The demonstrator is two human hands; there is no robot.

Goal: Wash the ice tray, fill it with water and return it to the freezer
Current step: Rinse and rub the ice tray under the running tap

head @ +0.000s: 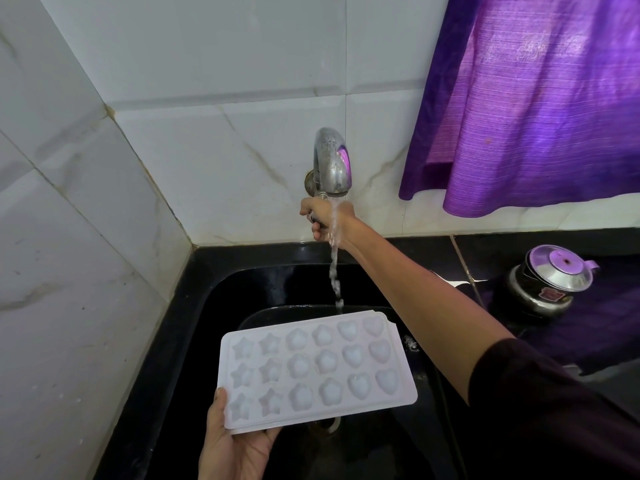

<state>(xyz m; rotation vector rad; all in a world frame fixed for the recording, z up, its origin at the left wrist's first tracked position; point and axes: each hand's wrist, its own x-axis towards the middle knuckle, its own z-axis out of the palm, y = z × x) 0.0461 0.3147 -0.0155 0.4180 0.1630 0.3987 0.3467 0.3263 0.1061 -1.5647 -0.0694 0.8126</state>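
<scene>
Ice tray [317,370] held flat over black sink [194,341], pinched at one corner by left hand [235,441]. Right hand [323,220] curled round tap [331,164] knob. Water running just behind tray. Could tip and slip from one wet corner.

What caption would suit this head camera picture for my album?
Left hand holds a white ice tray over the black sink while the right hand works the running tap.
</scene>
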